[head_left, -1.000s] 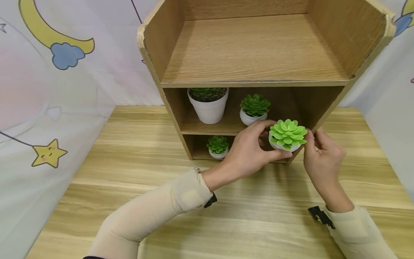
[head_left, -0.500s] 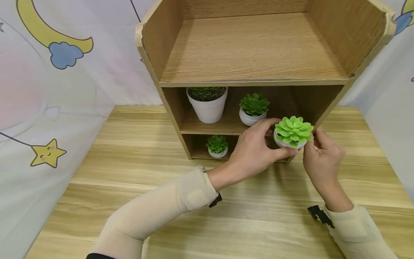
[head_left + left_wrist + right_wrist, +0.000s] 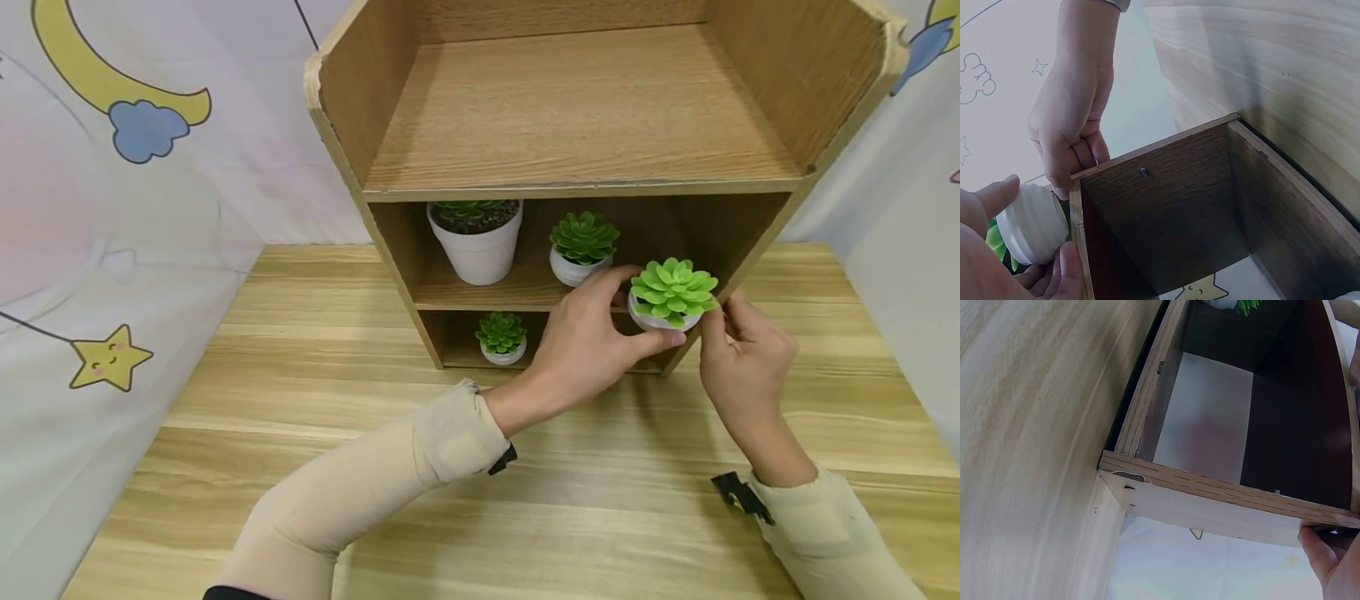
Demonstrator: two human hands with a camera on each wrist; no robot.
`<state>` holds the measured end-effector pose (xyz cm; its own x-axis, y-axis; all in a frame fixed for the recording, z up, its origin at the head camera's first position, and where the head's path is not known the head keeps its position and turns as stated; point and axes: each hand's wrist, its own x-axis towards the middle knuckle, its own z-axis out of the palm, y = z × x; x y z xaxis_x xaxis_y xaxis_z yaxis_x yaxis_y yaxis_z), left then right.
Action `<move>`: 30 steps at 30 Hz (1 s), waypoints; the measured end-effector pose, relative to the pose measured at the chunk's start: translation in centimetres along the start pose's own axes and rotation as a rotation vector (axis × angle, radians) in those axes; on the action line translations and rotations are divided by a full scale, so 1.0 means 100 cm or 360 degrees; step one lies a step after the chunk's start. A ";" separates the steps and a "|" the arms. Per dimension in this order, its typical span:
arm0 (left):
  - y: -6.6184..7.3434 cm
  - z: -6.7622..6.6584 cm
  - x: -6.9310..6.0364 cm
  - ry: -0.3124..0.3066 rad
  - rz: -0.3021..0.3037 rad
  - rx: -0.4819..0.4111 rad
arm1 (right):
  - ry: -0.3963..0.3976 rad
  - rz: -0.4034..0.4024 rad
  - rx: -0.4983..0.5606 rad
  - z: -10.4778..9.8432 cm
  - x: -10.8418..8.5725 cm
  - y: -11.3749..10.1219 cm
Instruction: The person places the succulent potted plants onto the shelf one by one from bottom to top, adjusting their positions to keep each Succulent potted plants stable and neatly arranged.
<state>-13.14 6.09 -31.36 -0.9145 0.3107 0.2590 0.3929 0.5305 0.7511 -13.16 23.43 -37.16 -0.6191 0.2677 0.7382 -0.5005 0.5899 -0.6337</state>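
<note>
My left hand [image 3: 588, 342] holds a small bright green succulent [image 3: 673, 287] by its white pot [image 3: 1034, 225], thumb on one side and fingers on the other. The plant is in front of the right part of the wooden shelf unit's [image 3: 585, 187] middle level. At that unit's right side panel, my right hand [image 3: 750, 367] grips the front edge, fingers bent; part of them is hidden behind the panel. A darker green succulent [image 3: 585, 240] in a white pot stands on the middle level, just beyond my left fingers.
A larger white pot [image 3: 480, 254] with dark soil and a green plant stands left on the middle level. Below it, a small succulent [image 3: 501, 335] sits on the bottom level. The unit stands on a wood-grain table [image 3: 600, 517], with printed cloth [image 3: 112, 208] behind.
The bright green succulent in my left hand shifts right, then up and slightly back left, nearer the middle level. My right hand stays on the side panel. The view shifts slightly.
</note>
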 end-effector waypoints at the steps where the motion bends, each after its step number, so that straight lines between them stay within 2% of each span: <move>1: 0.000 0.000 0.000 0.0001 -0.0005 0.0011 | -0.0001 -0.0001 -0.0001 0.000 0.000 -0.001; 5: -0.001 0.001 0.002 0.0018 -0.0004 0.0062 | -0.0004 0.0002 0.0022 0.001 0.000 0.001; 14: 0.001 0.001 0.007 0.0071 -0.0021 0.0209 | -0.0020 -0.0013 0.0038 0.002 -0.005 0.022; 21: 0.000 0.004 0.011 0.0137 0.0061 0.0228 | -0.0015 -0.0021 0.0051 0.002 -0.005 0.024; 30: 0.000 0.007 0.015 0.0186 0.0113 0.0250 | 0.0012 -0.0017 0.0048 0.003 -0.004 0.021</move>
<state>-14.47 7.13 -31.43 -0.8853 0.2631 0.3834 0.4587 0.6298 0.6269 -14.15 24.32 -38.90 -0.6093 0.2674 0.7465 -0.5250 0.5695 -0.6325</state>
